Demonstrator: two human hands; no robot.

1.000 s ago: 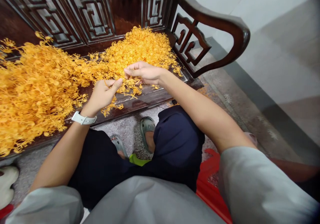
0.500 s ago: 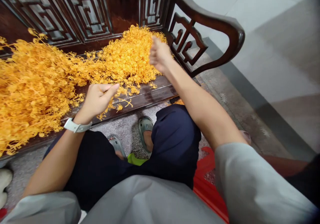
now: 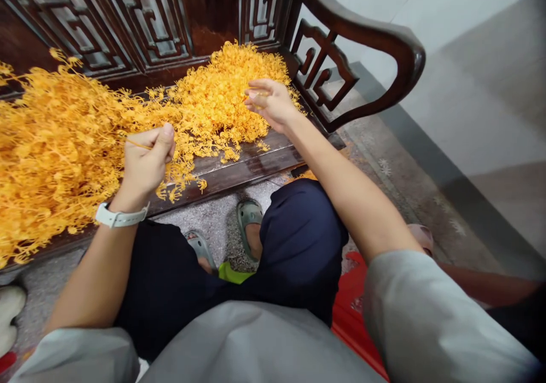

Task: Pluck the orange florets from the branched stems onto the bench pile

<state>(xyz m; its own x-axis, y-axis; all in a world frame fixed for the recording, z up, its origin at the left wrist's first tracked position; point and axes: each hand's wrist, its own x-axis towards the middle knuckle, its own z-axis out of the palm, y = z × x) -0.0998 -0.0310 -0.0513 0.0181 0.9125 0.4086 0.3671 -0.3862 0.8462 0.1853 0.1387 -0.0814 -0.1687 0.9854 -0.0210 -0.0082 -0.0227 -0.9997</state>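
Closed into a fist, my left hand (image 3: 147, 158) grips a thin orange-yellow plastic sprig (image 3: 139, 143), whose stem shows across the fingers. The rest of that sprig is hard to tell from the others behind. My right hand (image 3: 273, 105) has its fingers apart over the right-hand heap of sprigs (image 3: 222, 95). A bit of orange-yellow shows by its fingertips, but I cannot make out whether it touches them. To the left lies a bigger heap of the same sprigs (image 3: 55, 149), close beside my left hand. Both heaps rest on a dark wooden bench (image 3: 239, 169).
The bench has a carved lattice back (image 3: 153, 24) and a curved armrest (image 3: 375, 30) just right of my right hand. A red plastic stool (image 3: 354, 320) stands by my right thigh. Another person's arm or leg (image 3: 490, 283) shows at the right.
My left hand has moved left and slightly up, and the stem now shows in its fist. My right hand has come down a little, and its fingers have opened from a closed grip.
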